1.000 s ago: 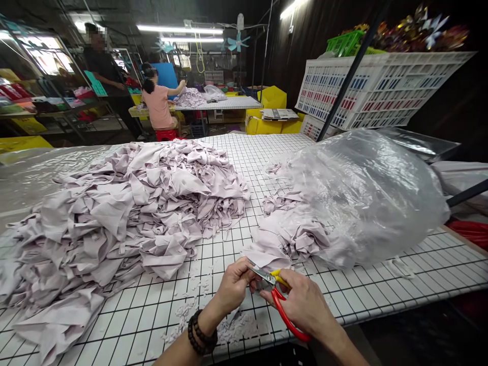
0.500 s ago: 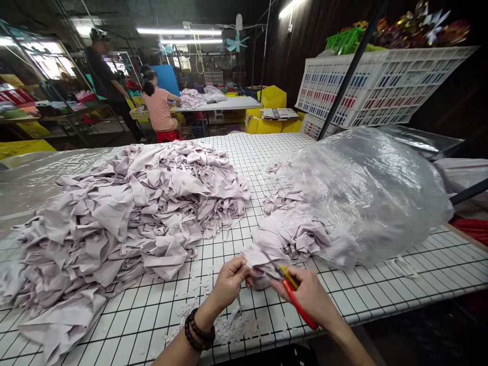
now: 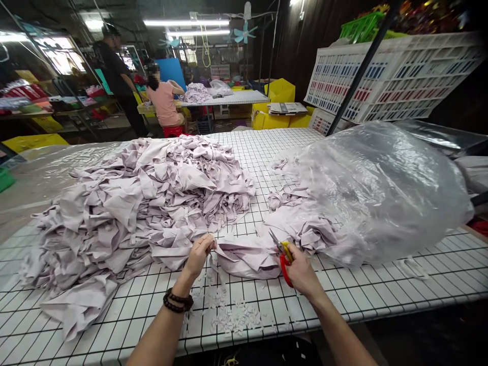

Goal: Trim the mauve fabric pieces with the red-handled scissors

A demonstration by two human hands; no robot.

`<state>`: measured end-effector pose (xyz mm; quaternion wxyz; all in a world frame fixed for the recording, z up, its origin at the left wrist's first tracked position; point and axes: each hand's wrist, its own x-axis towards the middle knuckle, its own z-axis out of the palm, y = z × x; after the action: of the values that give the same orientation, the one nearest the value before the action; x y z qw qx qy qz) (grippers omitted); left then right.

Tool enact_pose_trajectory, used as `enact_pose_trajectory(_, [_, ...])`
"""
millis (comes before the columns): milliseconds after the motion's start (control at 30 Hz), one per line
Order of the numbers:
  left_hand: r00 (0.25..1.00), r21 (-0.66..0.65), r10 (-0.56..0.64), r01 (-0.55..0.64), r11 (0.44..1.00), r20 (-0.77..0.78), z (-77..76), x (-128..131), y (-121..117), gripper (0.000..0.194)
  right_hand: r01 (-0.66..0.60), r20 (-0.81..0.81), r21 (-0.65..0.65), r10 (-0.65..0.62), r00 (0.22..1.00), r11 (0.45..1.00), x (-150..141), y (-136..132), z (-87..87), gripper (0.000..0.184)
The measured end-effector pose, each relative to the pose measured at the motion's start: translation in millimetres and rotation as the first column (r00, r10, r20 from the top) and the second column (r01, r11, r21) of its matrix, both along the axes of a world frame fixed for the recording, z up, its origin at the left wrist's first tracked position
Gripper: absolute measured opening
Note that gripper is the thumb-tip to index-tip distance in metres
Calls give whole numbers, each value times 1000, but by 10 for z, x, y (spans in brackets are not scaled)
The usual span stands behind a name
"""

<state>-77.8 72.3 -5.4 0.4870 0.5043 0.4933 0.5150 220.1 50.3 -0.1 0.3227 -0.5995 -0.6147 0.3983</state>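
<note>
My left hand (image 3: 201, 252), with dark beads at its wrist, is closed in a pinch on one end of a pale pinkish-grey fabric piece (image 3: 247, 256). The fabric stretches over the gridded table toward my right hand (image 3: 303, 272). Scissors (image 3: 285, 259) with red and yellow handles are held in that right hand, blades pointing up and left over the cloth. Whether the right fingers also grip the fabric is hard to see. Small fabric snippets (image 3: 236, 317) lie scattered below. A big heap of the same fabric (image 3: 152, 203) rises to the left.
On the right, a clear plastic bag (image 3: 396, 198) spills more fabric (image 3: 316, 231). White crates (image 3: 385, 76) stand behind a dark slanted pole (image 3: 362, 71). Across the room two people, one seated (image 3: 165, 104) and one standing (image 3: 118, 76), are near another table (image 3: 240, 96).
My left hand has moved left and away from me, drawing the fabric out. My right hand has moved slightly up with the scissors, whose blades now look parted. The view has turned slightly left.
</note>
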Motion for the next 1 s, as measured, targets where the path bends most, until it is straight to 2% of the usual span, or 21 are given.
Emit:
enact_pose_trajectory(133, [998, 13, 47, -46, 999, -51, 9, 8, -15, 31, -81, 163, 122, 61, 985, 989, -75, 198, -41, 16])
enact_pose_trajectory(233, [994, 67, 90, -86, 994, -63, 163, -27, 31, 31, -82, 192, 153, 52, 980, 985, -71, 264, 4, 13])
enact_pose_trajectory(300, [991, 130, 123, -114, 985, -60, 369, -53, 120, 32, -69, 188, 166, 37, 981, 984, -67, 224, 107, 13])
enact_pose_trajectory(433, [983, 293, 174, -152, 944, -50, 923, 4, 489, 36, -68, 65, 258, 53, 996, 964, -129, -32, 437, 4])
enact_pose_trajectory(500, [983, 351, 160, -120, 929, -87, 1144, 122, 747, 37, -105, -3, 336, 112, 994, 936, -201, -173, 578, 8])
enact_pose_trajectory(567, [979, 361, 102, -31, 932, -179, 1252, 286, 989, 38, -154, -14, 407, 174, 985, 901, -283, -276, 637, 15])
enact_pose_trajectory(667, [948, 303, 7, 94, 948, -317, 1198, 532, 1150, 36, -176, 71, 496, 163, 984, 850, -384, -355, 534, 12])
enact_pose_trajectory(733, [930, 256, -22, 123, 959, -367, 1064, 639, 1030, 30, -176, 152, 560, 108, 982, 810, -415, -388, 372, 9])
enact_pose_trajectory(800, [917, 212, -34, 127, 969, -397, 889, 685, 715, 25, -192, 225, 616, 63, 972, 764, -420, -428, 197, 11])
enact_pose_trajectory(867, [908, 98, -101, 153, 983, -406, 701, 696, 258, 40, -202, 265, 656, 29, 964, 728, -414, -479, 55, 12])
enact_pose_trajectory(900, [905, -15, -178, 187, 982, -387, 611, 702, 6, 50, -198, 267, 669, 17, 964, 716, -413, -508, 5, 12])
enact_pose_trajectory(933, [907, -225, -309, 250, 942, -285, 527, 716, -241, 59, -190, 260, 679, 10, 966, 709, -414, -537, -30, 13])
enact_pose_trajectory(967, [912, -404, -389, 312, 860, -126, 452, 743, -470, 62, -184, 247, 689, 11, 969, 701, -419, -565, -51, 13])
enact_pose_trajectory(1000, [929, -494, -369, 335, 803, 30, 387, 783, -669, 62, -183, 235, 700, 20, 972, 690, -425, -591, -60, 13])
